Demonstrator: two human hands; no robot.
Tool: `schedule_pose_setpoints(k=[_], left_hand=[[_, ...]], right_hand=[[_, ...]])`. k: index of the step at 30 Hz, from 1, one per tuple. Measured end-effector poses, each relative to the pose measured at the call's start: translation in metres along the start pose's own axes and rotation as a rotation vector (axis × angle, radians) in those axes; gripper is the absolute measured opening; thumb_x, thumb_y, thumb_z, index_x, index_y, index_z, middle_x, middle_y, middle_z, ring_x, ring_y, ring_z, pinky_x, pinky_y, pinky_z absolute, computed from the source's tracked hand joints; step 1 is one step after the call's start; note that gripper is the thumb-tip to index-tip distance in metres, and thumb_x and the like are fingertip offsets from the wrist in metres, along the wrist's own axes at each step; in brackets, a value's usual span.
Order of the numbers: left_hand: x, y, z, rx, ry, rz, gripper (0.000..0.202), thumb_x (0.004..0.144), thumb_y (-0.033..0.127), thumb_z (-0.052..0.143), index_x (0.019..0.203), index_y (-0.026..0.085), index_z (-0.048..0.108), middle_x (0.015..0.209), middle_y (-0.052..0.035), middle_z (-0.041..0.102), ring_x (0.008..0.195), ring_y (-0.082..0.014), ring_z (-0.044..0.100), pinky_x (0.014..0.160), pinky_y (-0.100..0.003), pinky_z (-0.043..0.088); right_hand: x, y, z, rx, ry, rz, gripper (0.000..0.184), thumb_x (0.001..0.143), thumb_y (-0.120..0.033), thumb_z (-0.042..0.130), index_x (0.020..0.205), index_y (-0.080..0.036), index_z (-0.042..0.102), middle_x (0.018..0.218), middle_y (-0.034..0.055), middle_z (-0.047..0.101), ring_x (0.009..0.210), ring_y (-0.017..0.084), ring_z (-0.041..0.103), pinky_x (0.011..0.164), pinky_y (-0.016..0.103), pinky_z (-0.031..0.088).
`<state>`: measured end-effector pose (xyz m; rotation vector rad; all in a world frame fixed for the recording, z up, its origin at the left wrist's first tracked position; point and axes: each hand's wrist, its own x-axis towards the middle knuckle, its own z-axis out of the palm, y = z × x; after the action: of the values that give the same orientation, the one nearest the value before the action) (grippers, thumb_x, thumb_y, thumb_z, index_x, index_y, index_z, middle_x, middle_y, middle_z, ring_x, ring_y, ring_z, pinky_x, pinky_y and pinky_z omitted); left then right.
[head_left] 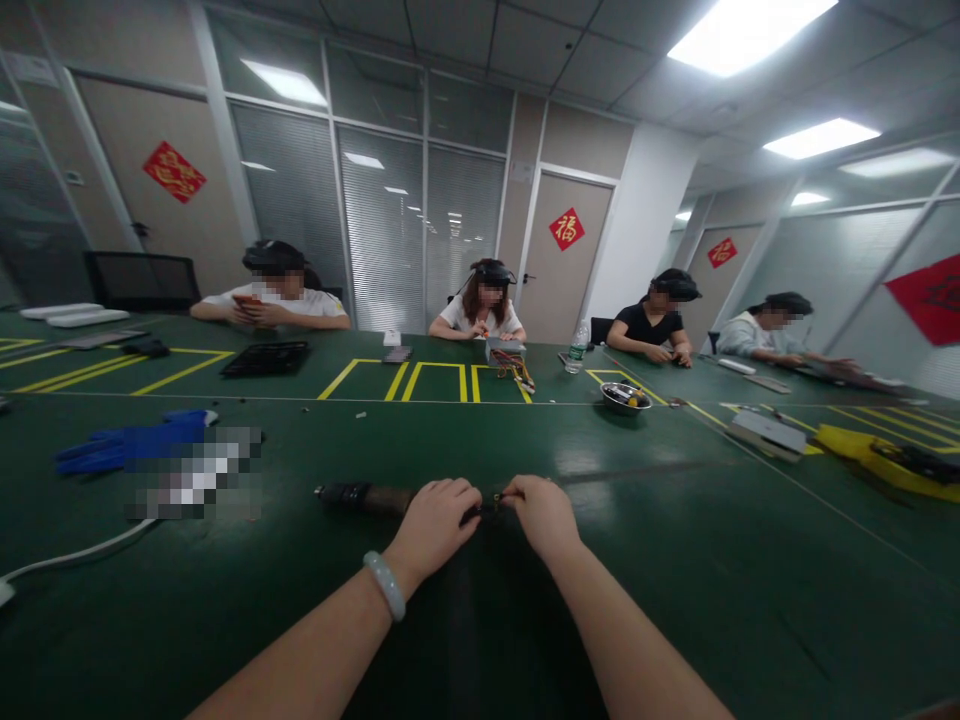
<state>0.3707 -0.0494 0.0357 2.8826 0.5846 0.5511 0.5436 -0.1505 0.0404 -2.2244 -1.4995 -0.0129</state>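
Observation:
A long, dark, cylindrical tool (386, 500) lies on the green table in front of me, its narrow metal tip pointing left. My left hand (442, 510) is wrapped over its right-hand end and hides that part. Just to the right, my right hand (541, 508) has thumb and forefinger pinched together at a small part with a brass-coloured bit (496, 502). Too little of this part shows to tell its kind, or whether it is joined to the tool.
At left lie blue gloves (139, 443) and a blurred-out object with a white cable (82, 555). Farther off are a metal bowl of small items (625, 398), a water bottle (577, 348) and a box with wires (505, 352). Several people sit across the table.

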Motion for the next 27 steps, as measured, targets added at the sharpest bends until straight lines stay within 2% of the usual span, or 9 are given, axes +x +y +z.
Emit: schedule_pose_setpoints(k=[5,10,16,27], left_hand=[[0.001,-0.003,0.001,-0.05,0.021,0.026,0.01,0.089,0.03,0.055,0.095,0.025,0.061,0.1,-0.0009,0.061,0.093,-0.0194,0.057,0.085,-0.033,0.042],[0.0,-0.005,0.001,-0.073,0.042,0.027,0.011,0.088,0.03,0.056,0.096,0.025,0.062,0.099,-0.001,0.061,0.092,-0.0194,0.057,0.083,-0.033,0.042],[-0.001,-0.005,-0.001,-0.056,0.035,0.017,0.012,0.088,0.031,0.056,0.096,0.025,0.062,0.099,-0.0015,0.062,0.092,-0.0195,0.058,0.084,-0.034,0.044],[-0.001,-0.003,-0.005,-0.054,0.018,0.035,0.013,0.09,0.031,0.054,0.095,0.025,0.063,0.102,-0.0012,0.062,0.094,-0.019,0.057,0.085,-0.033,0.043]], right_hand=[[0.005,0.005,0.013,0.102,0.076,-0.117,0.015,0.087,-0.025,0.057,0.09,-0.027,0.071,0.095,-0.0023,0.068,0.088,0.012,0.06,0.081,0.023,0.041],[-0.002,0.004,0.015,0.041,0.011,-0.237,0.013,0.087,-0.026,0.059,0.09,-0.027,0.072,0.093,-0.002,0.067,0.086,0.012,0.06,0.079,0.022,0.041],[-0.007,-0.002,0.012,-0.056,-0.016,-0.188,0.014,0.088,-0.028,0.057,0.091,-0.027,0.071,0.094,-0.001,0.066,0.086,0.012,0.06,0.077,0.022,0.041],[-0.009,-0.002,0.018,0.019,0.013,-0.196,0.011,0.086,-0.027,0.06,0.089,-0.027,0.071,0.092,-0.0014,0.066,0.085,0.012,0.06,0.079,0.022,0.041]])
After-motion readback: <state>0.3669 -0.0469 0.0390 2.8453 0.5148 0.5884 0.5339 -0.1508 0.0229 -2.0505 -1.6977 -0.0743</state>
